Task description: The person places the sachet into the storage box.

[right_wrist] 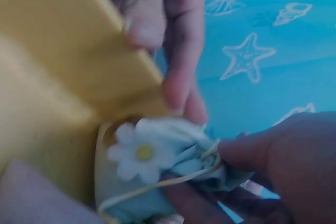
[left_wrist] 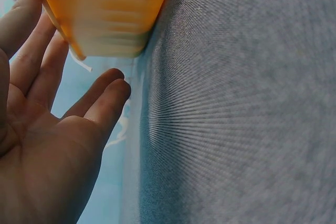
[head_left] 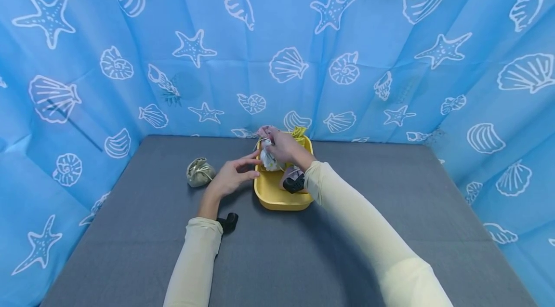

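Observation:
My right hand (head_left: pixel 284 147) reaches into a yellow basket (head_left: pixel 277 198) and pinches the gathered neck of a pale drawstring pouch. That pouch (right_wrist: pixel 139 166) bears a white daisy with a yellow centre and a thin cord, and lies against the basket's inner wall in the right wrist view. At the basket's left rim my left hand (head_left: pixel 231 176) has its fingers extended, with fingertips touching the edge; the left wrist view shows the palm (left_wrist: pixel 47 145). A pink pouch (head_left: pixel 295 173) is inside, partly hidden by the right wrist. A yellow pouch (head_left: pixel 300 134) stands at the back right.
Left of the basket, a greenish drawstring pouch (head_left: pixel 200 172) sits on the grey cloth-covered table (head_left: pixel 143 244). Behind the table hangs a blue curtain (head_left: pixel 260 32) printed with shells and starfish. Black wrist devices (head_left: pixel 228 223) are on both wrists.

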`<state>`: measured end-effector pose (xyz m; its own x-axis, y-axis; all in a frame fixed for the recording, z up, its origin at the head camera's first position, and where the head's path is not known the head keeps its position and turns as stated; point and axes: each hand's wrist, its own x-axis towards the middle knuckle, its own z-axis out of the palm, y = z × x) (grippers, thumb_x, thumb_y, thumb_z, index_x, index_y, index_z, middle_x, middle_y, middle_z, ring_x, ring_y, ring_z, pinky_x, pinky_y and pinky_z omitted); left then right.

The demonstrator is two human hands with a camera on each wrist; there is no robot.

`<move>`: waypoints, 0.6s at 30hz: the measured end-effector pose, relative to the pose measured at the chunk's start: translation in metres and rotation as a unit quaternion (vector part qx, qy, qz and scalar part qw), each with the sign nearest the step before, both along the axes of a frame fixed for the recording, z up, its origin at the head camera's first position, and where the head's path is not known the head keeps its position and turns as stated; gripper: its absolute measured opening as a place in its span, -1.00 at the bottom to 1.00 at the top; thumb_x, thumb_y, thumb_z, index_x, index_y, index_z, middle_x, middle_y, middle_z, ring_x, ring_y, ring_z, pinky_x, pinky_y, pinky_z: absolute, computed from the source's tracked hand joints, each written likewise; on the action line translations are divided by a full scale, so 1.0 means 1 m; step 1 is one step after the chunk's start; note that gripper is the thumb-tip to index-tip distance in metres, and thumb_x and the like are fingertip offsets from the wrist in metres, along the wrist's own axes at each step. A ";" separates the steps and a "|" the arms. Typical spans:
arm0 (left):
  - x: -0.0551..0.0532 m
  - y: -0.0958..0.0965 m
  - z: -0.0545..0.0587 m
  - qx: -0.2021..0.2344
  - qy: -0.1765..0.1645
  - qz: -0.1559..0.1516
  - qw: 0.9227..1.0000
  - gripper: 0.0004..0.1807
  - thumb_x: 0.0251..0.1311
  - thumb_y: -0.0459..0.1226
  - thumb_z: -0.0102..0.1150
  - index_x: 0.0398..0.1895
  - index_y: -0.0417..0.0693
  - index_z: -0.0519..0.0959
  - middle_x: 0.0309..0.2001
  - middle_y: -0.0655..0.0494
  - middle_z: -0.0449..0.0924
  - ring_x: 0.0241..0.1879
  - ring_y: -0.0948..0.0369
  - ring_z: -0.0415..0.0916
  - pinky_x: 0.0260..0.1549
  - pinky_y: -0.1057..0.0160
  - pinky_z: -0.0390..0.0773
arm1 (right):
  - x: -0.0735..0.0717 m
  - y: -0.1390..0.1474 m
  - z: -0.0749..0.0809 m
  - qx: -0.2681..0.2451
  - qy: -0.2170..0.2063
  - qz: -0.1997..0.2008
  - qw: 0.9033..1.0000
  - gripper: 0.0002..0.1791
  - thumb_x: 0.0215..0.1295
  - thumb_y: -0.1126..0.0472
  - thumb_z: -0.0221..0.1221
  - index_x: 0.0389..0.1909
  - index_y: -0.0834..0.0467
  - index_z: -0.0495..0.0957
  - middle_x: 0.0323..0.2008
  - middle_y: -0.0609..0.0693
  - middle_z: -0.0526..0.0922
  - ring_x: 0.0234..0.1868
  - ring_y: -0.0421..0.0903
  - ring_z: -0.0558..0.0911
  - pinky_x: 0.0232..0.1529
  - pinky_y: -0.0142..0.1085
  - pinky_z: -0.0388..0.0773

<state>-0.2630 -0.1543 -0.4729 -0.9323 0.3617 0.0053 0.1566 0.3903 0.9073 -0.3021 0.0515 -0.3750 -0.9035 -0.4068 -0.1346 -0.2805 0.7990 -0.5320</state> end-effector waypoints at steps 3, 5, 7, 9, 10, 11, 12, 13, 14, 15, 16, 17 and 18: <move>0.000 -0.001 0.001 -0.001 0.004 0.004 1.000 -0.60 0.33 -0.06 0.32 0.22 0.26 0.63 0.52 0.44 0.29 0.58 0.08 0.15 0.50 -0.12 0.28 | -0.005 -0.002 -0.002 0.014 0.002 0.021 1.000 -0.38 0.60 0.17 -0.03 0.57 0.20 0.09 0.39 0.23 0.45 0.25 0.12 0.60 0.23 -0.04 0.59; 0.000 -0.001 0.002 -0.001 0.004 0.006 1.000 -0.60 0.33 -0.07 0.32 0.22 0.25 0.63 0.52 0.43 0.30 0.59 0.08 0.15 0.50 -0.12 0.28 | -0.007 -0.003 -0.003 0.021 0.002 0.032 0.999 -0.41 0.60 0.19 -0.04 0.54 0.23 0.11 0.38 0.24 0.44 0.28 0.13 0.57 0.25 -0.04 0.58; -0.001 -0.001 0.001 -0.004 0.006 0.007 1.000 -0.60 0.33 -0.06 0.32 0.23 0.25 0.63 0.52 0.44 0.29 0.58 0.08 0.16 0.49 -0.12 0.29 | -0.008 -0.002 -0.004 0.010 -0.006 0.032 0.999 -0.41 0.59 0.21 -0.03 0.54 0.22 0.12 0.36 0.24 0.46 0.27 0.12 0.58 0.21 -0.05 0.58; -0.001 -0.001 0.000 -0.006 0.007 0.007 1.000 -0.59 0.33 -0.05 0.32 0.23 0.26 0.63 0.52 0.44 0.29 0.58 0.07 0.16 0.49 -0.13 0.29 | -0.007 -0.002 -0.004 -0.014 -0.018 0.026 0.999 -0.40 0.57 0.23 -0.02 0.55 0.17 0.12 0.30 0.23 0.51 0.25 0.13 0.59 0.18 -0.05 0.59; 0.000 -0.001 0.000 -0.006 0.007 0.009 1.000 -0.60 0.33 -0.06 0.32 0.22 0.26 0.63 0.52 0.44 0.30 0.58 0.07 0.17 0.49 -0.13 0.30 | -0.007 -0.001 -0.003 -0.024 -0.025 0.022 0.999 -0.39 0.56 0.23 -0.01 0.56 0.14 0.11 0.30 0.22 0.51 0.25 0.12 0.58 0.18 -0.06 0.59; 0.000 -0.001 0.000 -0.007 0.009 0.008 1.000 -0.60 0.33 -0.07 0.32 0.23 0.26 0.63 0.52 0.42 0.29 0.58 0.06 0.17 0.48 -0.14 0.30 | -0.006 -0.001 -0.003 -0.035 -0.033 0.018 0.999 -0.37 0.55 0.24 0.00 0.57 0.12 0.10 0.32 0.20 0.50 0.26 0.12 0.58 0.17 -0.06 0.59; 0.000 0.000 0.000 -0.008 0.009 0.009 1.000 -0.60 0.33 -0.08 0.32 0.23 0.26 0.63 0.53 0.41 0.29 0.58 0.06 0.17 0.48 -0.13 0.30 | -0.006 0.000 -0.002 -0.045 -0.040 0.014 0.998 -0.37 0.54 0.24 0.00 0.57 0.12 0.12 0.35 0.19 0.48 0.27 0.12 0.57 0.18 -0.06 0.58; 0.001 0.001 0.001 -0.008 0.009 0.009 1.000 -0.60 0.33 -0.09 0.32 0.23 0.25 0.63 0.53 0.40 0.30 0.58 0.05 0.17 0.49 -0.13 0.30 | -0.005 0.000 -0.001 -0.054 -0.051 0.010 0.997 -0.36 0.55 0.22 0.00 0.58 0.09 0.10 0.37 0.17 0.46 0.31 0.11 0.54 0.22 -0.05 0.57; 0.002 0.001 0.002 -0.009 0.010 0.007 1.000 -0.60 0.34 -0.10 0.31 0.24 0.23 0.63 0.53 0.38 0.29 0.58 0.04 0.17 0.49 -0.13 0.29 | -0.003 0.001 0.000 -0.060 -0.063 0.005 0.996 -0.35 0.55 0.20 0.00 0.59 0.09 0.08 0.39 0.15 0.44 0.34 0.11 0.52 0.26 -0.03 0.56; 0.002 0.002 0.004 -0.009 0.011 0.004 1.000 -0.59 0.35 -0.12 0.31 0.25 0.21 0.62 0.54 0.35 0.29 0.58 0.04 0.16 0.49 -0.13 0.29 | -0.002 0.001 0.001 -0.067 -0.075 -0.001 0.995 -0.33 0.56 0.18 0.00 0.60 0.08 0.05 0.42 0.13 0.41 0.37 0.10 0.49 0.30 -0.02 0.54; 0.003 0.003 0.005 -0.010 0.011 0.002 1.000 -0.59 0.35 -0.13 0.31 0.25 0.20 0.62 0.54 0.35 0.28 0.58 0.03 0.17 0.49 -0.13 0.29 | 0.000 0.002 0.003 -0.071 -0.086 -0.004 0.994 -0.31 0.56 0.15 0.00 0.61 0.08 0.03 0.43 0.12 0.39 0.39 0.09 0.47 0.32 -0.02 0.52; 0.004 0.003 0.007 -0.012 0.011 0.000 1.000 -0.59 0.35 -0.13 0.30 0.25 0.18 0.62 0.55 0.35 0.27 0.58 0.03 0.17 0.50 -0.13 0.28 | 0.001 0.002 0.005 -0.077 -0.095 -0.006 0.993 -0.32 0.57 0.13 0.00 0.61 0.08 0.03 0.43 0.11 0.38 0.40 0.09 0.46 0.34 -0.01 0.50; 0.004 0.004 0.008 -0.015 0.011 -0.001 1.000 -0.59 0.35 -0.14 0.30 0.25 0.17 0.62 0.55 0.34 0.27 0.58 0.03 0.16 0.50 -0.13 0.27 | 0.003 0.003 0.008 -0.081 -0.102 -0.006 0.991 -0.34 0.57 0.11 0.00 0.59 0.09 0.06 0.43 0.12 0.38 0.41 0.09 0.45 0.36 0.01 0.49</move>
<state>-0.2588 -0.1506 -0.4648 -0.9315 0.3633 0.0144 0.1762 0.4165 0.8919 -0.2990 0.0549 -0.3675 -0.8693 -0.4268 -0.2494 -0.1435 0.7008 -0.6988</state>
